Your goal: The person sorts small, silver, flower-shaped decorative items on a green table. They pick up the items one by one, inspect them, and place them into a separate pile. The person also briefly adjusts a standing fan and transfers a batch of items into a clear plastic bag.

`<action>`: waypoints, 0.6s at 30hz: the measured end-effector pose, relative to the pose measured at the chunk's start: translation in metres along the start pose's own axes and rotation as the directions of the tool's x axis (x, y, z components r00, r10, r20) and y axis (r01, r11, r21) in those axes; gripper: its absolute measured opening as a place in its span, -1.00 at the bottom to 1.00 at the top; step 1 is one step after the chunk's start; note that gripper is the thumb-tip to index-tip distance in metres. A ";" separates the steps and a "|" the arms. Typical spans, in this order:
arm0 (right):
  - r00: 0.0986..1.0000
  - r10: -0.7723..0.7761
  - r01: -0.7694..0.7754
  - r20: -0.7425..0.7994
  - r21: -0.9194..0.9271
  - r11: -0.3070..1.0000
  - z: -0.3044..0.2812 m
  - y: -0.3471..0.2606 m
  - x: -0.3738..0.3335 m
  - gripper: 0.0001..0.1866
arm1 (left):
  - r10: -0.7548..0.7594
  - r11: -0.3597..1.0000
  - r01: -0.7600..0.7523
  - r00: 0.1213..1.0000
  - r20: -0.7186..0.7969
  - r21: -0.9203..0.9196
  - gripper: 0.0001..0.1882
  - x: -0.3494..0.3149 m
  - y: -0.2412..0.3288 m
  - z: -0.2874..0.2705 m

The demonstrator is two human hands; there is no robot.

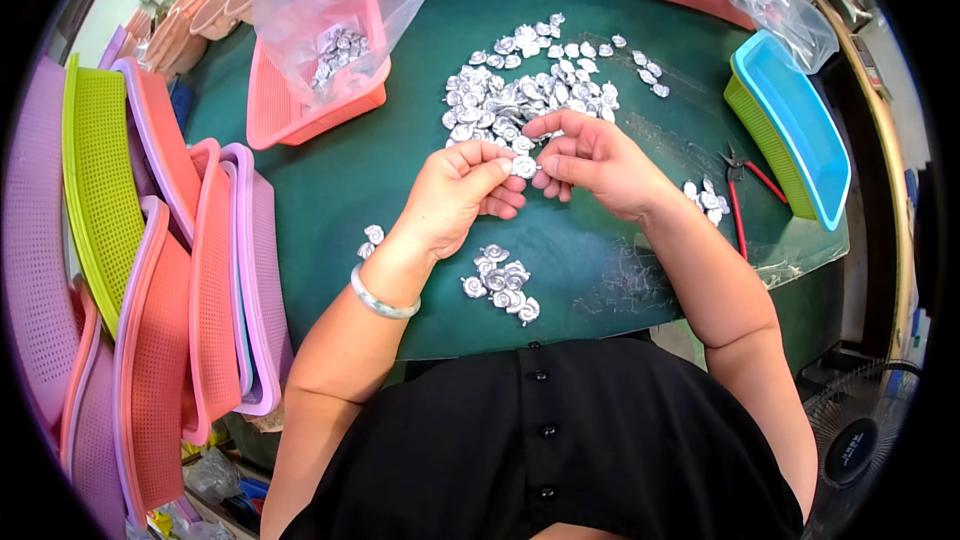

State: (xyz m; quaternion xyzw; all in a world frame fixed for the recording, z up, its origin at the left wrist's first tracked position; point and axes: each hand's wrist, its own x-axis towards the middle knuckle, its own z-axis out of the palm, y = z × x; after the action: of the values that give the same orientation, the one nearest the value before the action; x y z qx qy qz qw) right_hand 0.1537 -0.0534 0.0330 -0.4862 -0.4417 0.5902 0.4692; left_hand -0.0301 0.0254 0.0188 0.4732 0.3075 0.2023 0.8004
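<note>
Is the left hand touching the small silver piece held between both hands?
Touching. The head view shows the left hand pinching the silver piece at its fingertips.

Both hands brought together above the work surface.
The left hand is curled, fingertips pinched rightward, its wrist ringed by a silver bangle; the right hand is cupped opposite, fingers bent inward. Both forearms are extended from the lower edge.

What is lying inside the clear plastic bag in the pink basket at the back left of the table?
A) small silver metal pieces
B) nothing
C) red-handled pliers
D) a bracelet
A: small silver metal pieces show through the clear plastic bag, which sits in the pink basket.
</note>
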 end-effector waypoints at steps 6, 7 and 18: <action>1.000 -0.002 0.002 -0.010 -0.006 1.000 -0.001 0.001 -0.001 -0.63 | 0.016 1.000 -0.015 0.999 0.039 -0.014 -0.86 -0.001 -0.001 0.000; 1.000 -0.003 0.003 -0.014 -0.004 1.000 -0.001 0.001 0.000 -0.63 | 0.013 1.000 -0.012 0.999 0.044 -0.021 -0.85 -0.001 -0.001 0.000; 0.979 -0.203 0.200 -0.011 -0.152 0.968 -0.001 0.007 0.000 -0.56 | 0.040 0.996 -0.034 0.996 0.079 -0.080 -0.84 0.002 -0.005 -0.004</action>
State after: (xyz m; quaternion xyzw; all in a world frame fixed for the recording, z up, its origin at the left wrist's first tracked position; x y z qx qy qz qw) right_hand 0.1537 -0.0541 0.0256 -0.4804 -0.5256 0.4982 0.4947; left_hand -0.0307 0.0268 0.0121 0.4546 0.2579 0.2099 0.8263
